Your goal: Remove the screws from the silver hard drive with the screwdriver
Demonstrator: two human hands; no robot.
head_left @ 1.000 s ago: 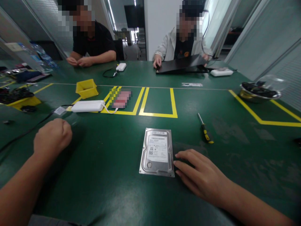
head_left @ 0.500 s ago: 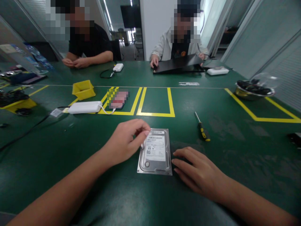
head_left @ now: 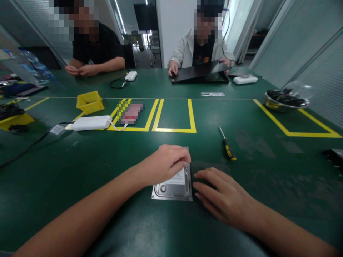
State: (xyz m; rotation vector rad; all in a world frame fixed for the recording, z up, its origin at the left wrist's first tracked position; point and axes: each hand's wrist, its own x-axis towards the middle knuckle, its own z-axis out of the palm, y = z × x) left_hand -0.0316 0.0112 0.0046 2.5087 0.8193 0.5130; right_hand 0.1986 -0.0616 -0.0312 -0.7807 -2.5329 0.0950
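A silver hard drive [head_left: 175,191] with a white label lies flat on the green table. My left hand [head_left: 167,162] reaches across its upper part and hides much of the label. Thumb and forefinger come together in a pinch near the drive's top right edge; whatever is between them, if anything, is too small to make out. Just right of the drive, my right hand [head_left: 219,192] rests with its fingers apart and holds nothing. A black and yellow screwdriver [head_left: 228,149] lies farther back on the right.
Yellow tape [head_left: 174,130] marks areas on the table. Behind left are a white power strip [head_left: 92,122], a pink phone [head_left: 132,113] and a yellow bin [head_left: 90,102]. A bowl of dark parts [head_left: 288,100] stands right. Across the table, one person handles a black panel [head_left: 199,73]; another sits beside.
My left hand has moved right, from the drive's top left side to its top right edge, still pinched. My right hand stays beside the drive. The view has shifted slightly.
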